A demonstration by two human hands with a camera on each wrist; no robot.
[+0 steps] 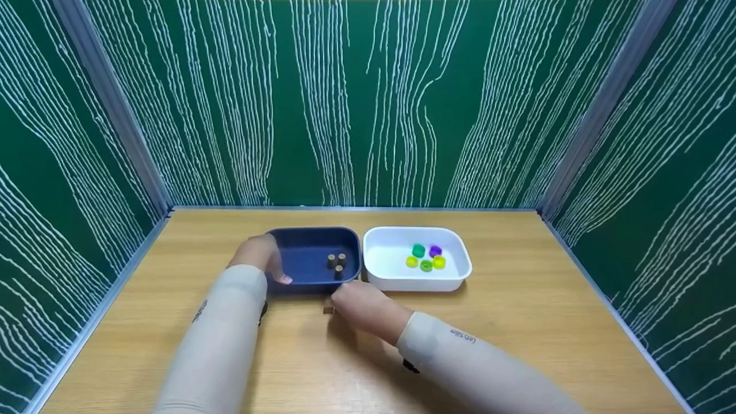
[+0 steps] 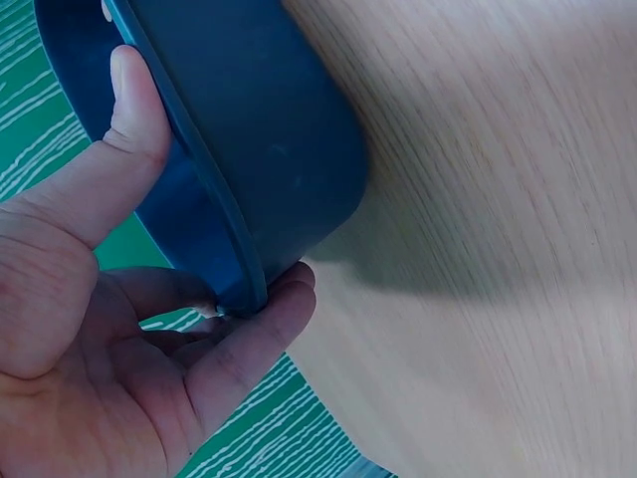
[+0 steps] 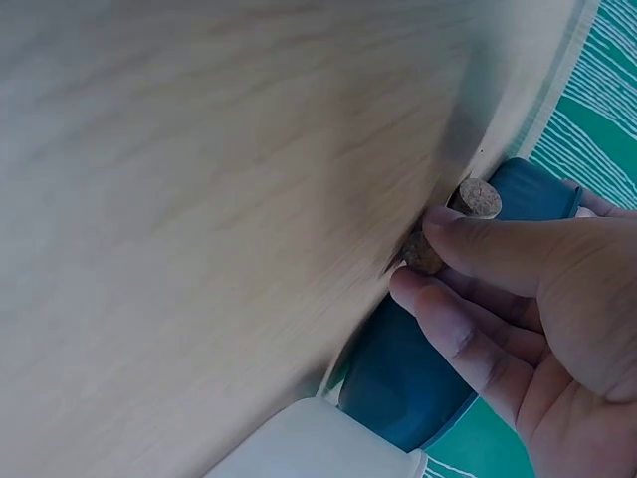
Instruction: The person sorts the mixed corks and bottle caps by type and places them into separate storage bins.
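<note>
At the left end of the dark blue tub (image 1: 305, 253), my left hand (image 1: 257, 253) grips the rim. Its thumb (image 2: 137, 105) lies over the inner side and its fingers curl around the outside of the wall. Inside the tub stand 3 brown corks (image 1: 338, 269). In front of the tub, my right hand (image 1: 365, 305) is low over the table, pinching a cork (image 3: 422, 255) between thumb and fingertips. Another cork (image 3: 480, 199) is just beyond the thumb, also visible left of the hand as a small brown piece (image 1: 328, 309) in the head view.
A white tub (image 1: 417, 284) stands to the right of the blue one. It holds several small coloured rings: green (image 1: 418, 250), purple (image 1: 435, 251) and yellow (image 1: 411, 261). The wooden table (image 1: 517, 322) is bounded by green walls (image 1: 368, 103) with white lines.
</note>
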